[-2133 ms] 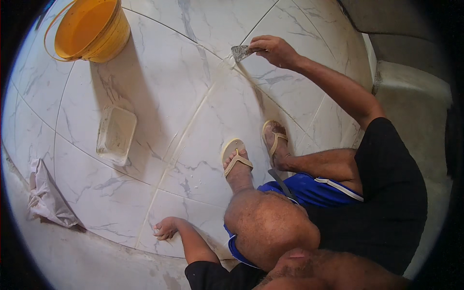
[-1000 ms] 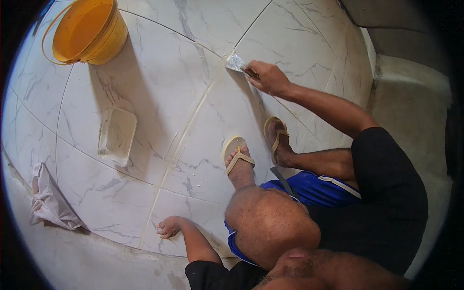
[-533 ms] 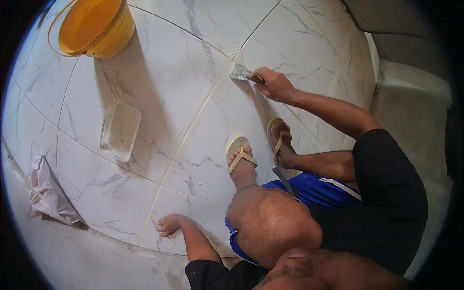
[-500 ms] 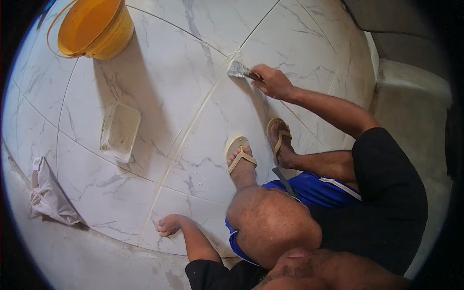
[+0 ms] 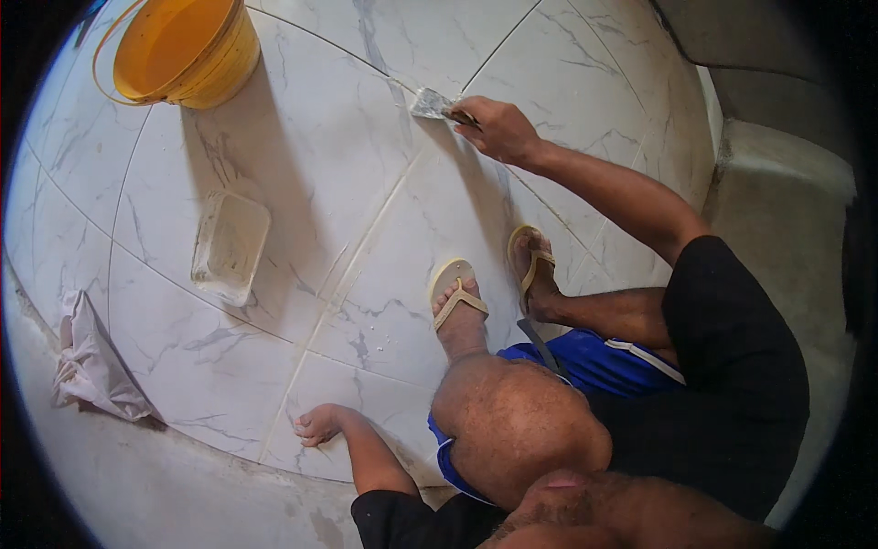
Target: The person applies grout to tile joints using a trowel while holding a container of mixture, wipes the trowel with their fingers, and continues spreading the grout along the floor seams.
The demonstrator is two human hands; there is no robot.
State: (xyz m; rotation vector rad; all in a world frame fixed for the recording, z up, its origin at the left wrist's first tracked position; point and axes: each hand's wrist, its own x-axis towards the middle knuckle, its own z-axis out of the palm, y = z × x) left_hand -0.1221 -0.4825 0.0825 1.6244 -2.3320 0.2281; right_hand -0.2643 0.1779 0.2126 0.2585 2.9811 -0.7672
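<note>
In my right hand (image 5: 498,128) is the handle of a putty knife (image 5: 430,103). Its broad blade, smeared with whitish paste, lies against the floor where the tile joints meet. A pale joint (image 5: 366,240) runs from below the blade toward my left hand (image 5: 319,425). That hand leans on the tile beside the joint's near end, fingers bent and a little apart, with nothing seen in them. To the left stands a white rectangular tub (image 5: 230,249), its inside coated with dried residue.
A yellow bucket (image 5: 208,69) with a raised handle stands at the far left. A crumpled whitish bag (image 5: 94,371) lies by the tiles' left edge. My sandalled feet (image 5: 460,297) are on the white veined tiles. A low concrete ledge (image 5: 777,151) runs along the right.
My right hand and the putty knife have moved left and slightly farther away, past the joint crossing. My left hand stays where it was.
</note>
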